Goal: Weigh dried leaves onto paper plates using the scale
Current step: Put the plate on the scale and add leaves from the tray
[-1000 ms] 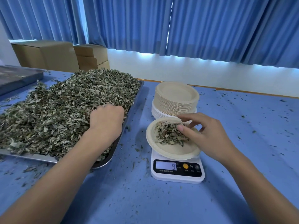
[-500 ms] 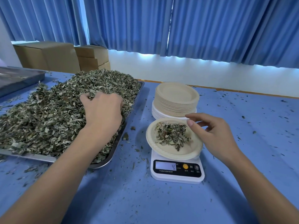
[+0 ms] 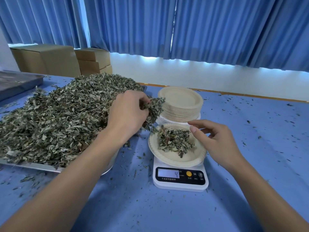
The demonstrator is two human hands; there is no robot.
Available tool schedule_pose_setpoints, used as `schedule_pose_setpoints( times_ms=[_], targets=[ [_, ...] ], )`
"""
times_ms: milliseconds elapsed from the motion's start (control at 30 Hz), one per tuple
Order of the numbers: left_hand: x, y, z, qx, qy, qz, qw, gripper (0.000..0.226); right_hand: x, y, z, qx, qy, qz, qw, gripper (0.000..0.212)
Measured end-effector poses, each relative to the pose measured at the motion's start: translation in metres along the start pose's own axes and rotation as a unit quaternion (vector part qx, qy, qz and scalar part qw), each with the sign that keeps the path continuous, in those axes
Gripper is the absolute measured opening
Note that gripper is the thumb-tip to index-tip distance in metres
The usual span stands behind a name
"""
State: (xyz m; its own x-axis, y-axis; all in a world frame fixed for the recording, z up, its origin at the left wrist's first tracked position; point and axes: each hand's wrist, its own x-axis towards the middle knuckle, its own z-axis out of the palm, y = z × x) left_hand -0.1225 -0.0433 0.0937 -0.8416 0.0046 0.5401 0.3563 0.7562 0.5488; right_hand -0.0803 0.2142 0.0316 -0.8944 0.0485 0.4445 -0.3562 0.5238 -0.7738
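Nearest the front edge of the tabletop (image 3: 150,213): bare blue cover, littered with leaf crumbs.

Next back, the white scale (image 3: 181,179); display reads 4. On its platform sits a paper plate (image 3: 168,160) carrying a small heap of leaves (image 3: 175,142), piled toward the plate's far side. The plate overhangs the platform all round.

Right hand (image 3: 215,141) at the plate's right rim, fingers loosely curled, thumb and forefinger nearly together; holds nothing that I can make out. Whether it touches the rim I cannot tell.

Left hand (image 3: 127,114) raised between the tray and the plate, closed around a handful of dried leaves (image 3: 153,108). Loose ends hang out past the fingers, just above the plate's far-left rim.

Left side of the tabletop: metal tray (image 3: 38,166) heaped with the bulk dried leaves (image 3: 58,118). Behind the scale, a stack of unused plates (image 3: 181,104). Second tray (image 3: 15,81) at the far-left corner; cardboard boxes beyond.

Risks, as judged:
- The handful looks large against a reading of 4; released at once it may overshoot the target.
- Straggling leaves may fall outside the rim, onto the tabletop or scale body, and go unweighed.
- Any right-hand pressure on the rim would falsify the reading.
- The overhanging plate could tip if loaded at one edge.
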Motion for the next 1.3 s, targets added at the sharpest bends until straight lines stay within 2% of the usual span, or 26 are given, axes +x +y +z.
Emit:
schedule_pose_setpoints(
  times_ms=[133, 267, 433, 533, 667, 800, 1000, 1200, 1300],
  targets=[
    [-0.004, 0.011, 0.016, -0.117, -0.06, 0.017, 0.991, 0.022, 0.0, 0.001, 0.001, 0.011, 0.01, -0.004, 1.0, 0.015],
    [-0.012, 0.019, 0.036, -0.232, -0.128, 0.001, 0.964, 0.025, 0.0, -0.002, 0.003, 0.043, 0.035, -0.013, 0.998, 0.024],
    [-0.022, 0.017, 0.055, -0.229, -0.197, -0.009, 0.953, 0.025, -0.001, -0.007, 0.003, 0.043, 0.047, -0.04, 0.997, 0.034],
    [-0.022, 0.016, 0.056, -0.227, -0.208, -0.005, 0.951, 0.024, -0.002, -0.008, 0.002, 0.019, 0.005, -0.053, 0.998, 0.031],
    [-0.02, 0.016, 0.052, -0.207, -0.181, 0.008, 0.961, 0.016, -0.003, -0.006, 0.007, -0.037, -0.018, -0.06, 0.997, 0.022],
    [-0.016, 0.011, 0.039, -0.247, -0.138, -0.027, 0.959, 0.016, -0.002, -0.002, 0.006, -0.057, -0.021, -0.035, 0.998, 0.019],
    [-0.005, -0.001, 0.013, -0.285, -0.045, -0.066, 0.955, 0.018, -0.002, -0.005, 0.003, 0.034, 0.01, -0.038, 0.999, 0.025],
    [0.0, -0.02, -0.008, -0.212, -0.011, -0.068, 0.975, 0.018, -0.001, -0.001, 0.005, 0.054, 0.039, -0.038, 0.997, 0.019],
    [0.004, -0.031, -0.019, -0.129, 0.033, -0.052, 0.99, 0.021, -0.001, 0.002, 0.005, 0.056, 0.048, -0.034, 0.997, 0.018]
  ],
)
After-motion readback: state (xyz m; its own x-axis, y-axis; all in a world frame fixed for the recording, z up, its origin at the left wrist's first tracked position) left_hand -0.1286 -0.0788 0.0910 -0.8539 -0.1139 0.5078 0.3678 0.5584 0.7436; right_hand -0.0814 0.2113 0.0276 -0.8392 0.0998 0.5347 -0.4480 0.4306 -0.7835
